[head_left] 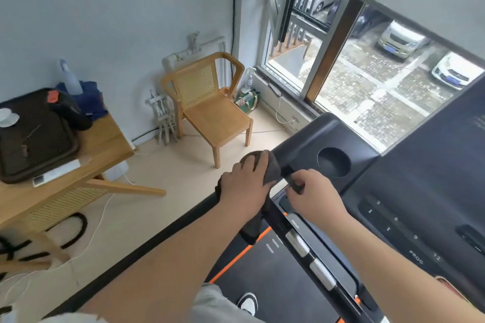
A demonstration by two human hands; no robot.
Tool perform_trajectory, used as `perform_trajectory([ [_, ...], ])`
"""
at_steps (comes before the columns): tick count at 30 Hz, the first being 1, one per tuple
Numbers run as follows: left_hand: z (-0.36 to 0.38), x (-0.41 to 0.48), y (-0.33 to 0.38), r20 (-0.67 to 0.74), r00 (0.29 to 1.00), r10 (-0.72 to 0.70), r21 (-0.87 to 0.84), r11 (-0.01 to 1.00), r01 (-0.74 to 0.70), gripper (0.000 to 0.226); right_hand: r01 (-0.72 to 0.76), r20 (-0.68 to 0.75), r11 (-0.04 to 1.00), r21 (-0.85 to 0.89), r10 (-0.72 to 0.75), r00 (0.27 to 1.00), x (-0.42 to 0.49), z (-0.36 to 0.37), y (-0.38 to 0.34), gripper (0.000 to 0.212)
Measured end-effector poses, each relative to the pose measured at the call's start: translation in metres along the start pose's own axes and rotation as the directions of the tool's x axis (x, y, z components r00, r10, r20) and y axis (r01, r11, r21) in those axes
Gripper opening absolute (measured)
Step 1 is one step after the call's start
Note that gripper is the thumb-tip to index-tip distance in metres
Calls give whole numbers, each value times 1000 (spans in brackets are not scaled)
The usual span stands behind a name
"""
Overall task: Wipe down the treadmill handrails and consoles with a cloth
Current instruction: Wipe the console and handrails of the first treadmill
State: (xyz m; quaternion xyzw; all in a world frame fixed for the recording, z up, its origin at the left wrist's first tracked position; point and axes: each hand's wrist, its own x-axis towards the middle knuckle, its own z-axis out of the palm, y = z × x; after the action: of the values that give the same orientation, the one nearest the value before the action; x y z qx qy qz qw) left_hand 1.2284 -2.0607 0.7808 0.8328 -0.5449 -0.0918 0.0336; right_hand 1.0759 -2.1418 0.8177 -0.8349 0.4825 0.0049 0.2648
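Note:
A dark grey cloth (pixel 271 165) is wrapped over the top of the treadmill's left handrail (pixel 199 207), where it meets the black console (pixel 309 139). My left hand (pixel 242 186) presses down on the cloth and grips it around the rail; a tail of cloth hangs below my wrist. My right hand (pixel 312 191) sits just to the right and is closed on a short black bar at the console's lower edge. The console has a round cup holder (pixel 333 162) and number keys (pixel 393 220). A front handlebar with silver sensor pads (pixel 298 244) runs toward me.
A wooden chair (pixel 210 110) stands by the wall left of the treadmill. At the far left, a wooden table (pixel 105 136) carries a dark tray, a spray bottle (pixel 69 81) and a blue cloth. White cables trail over the floor. A window (pixel 367 73) is behind the console.

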Motion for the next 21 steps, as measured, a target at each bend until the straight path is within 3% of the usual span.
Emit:
perform_trajectory([
  [5, 11, -43, -31, -2, 996, 93, 60, 994, -93, 73, 6, -49, 999, -32, -7, 999, 1, 5, 4, 27],
  [8, 8, -29, -31, 35, 998, 57, 27, 998, -58, 72, 15, -59, 1000, 17, -14, 998, 1, 6, 6, 32],
  [11, 0, 2, -17, 100, 995, 0, -75, 997, 7, 69, 17, -97, 997, 82, -9, 995, -8, 8, 9, 32],
  [14, -9, 35, -9, 250, 968, -15, -256, 963, 81, 66, -63, -103, 981, 183, 83, 991, -26, 14, 12, 30],
  [16, -12, 44, -7, 273, 962, -9, -337, 936, 104, 64, -124, -107, 964, 234, 152, 983, -39, 18, 15, 26],
  [21, 3, -19, -30, 57, 980, 193, -19, 981, -192, 71, -175, -237, 945, 276, 243, 941, -53, 19, 18, 29],
])
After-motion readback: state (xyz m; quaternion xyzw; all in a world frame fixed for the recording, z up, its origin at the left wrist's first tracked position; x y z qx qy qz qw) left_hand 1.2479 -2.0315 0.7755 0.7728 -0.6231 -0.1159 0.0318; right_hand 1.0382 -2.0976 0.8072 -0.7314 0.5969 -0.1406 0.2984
